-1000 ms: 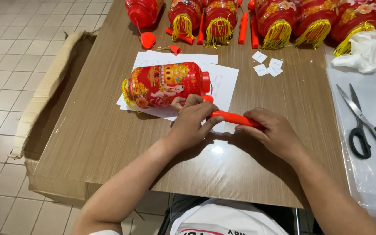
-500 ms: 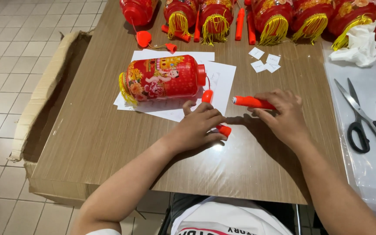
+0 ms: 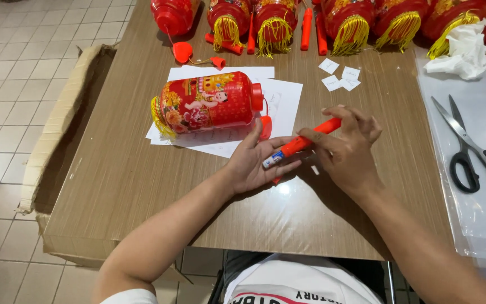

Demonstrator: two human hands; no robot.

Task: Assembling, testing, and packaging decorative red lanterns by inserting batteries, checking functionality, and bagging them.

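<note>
Holding the orange stick (image 3: 305,141) now tilted across my open left hand (image 3: 260,163), my right hand (image 3: 347,146) pinching it, having lifted it off the worktop (image 3: 113,169).

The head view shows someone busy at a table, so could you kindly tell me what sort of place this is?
Probably a small craft or assembly workspace: a row of red cylindrical lanterns with yellow tassels lines the brown wood-grain table, and black-handled scissors lie on a clear plastic sheet.

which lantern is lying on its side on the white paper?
The red lantern just ahead of the left hand. The other lanterns line the table's far edge, off the paper.
</note>
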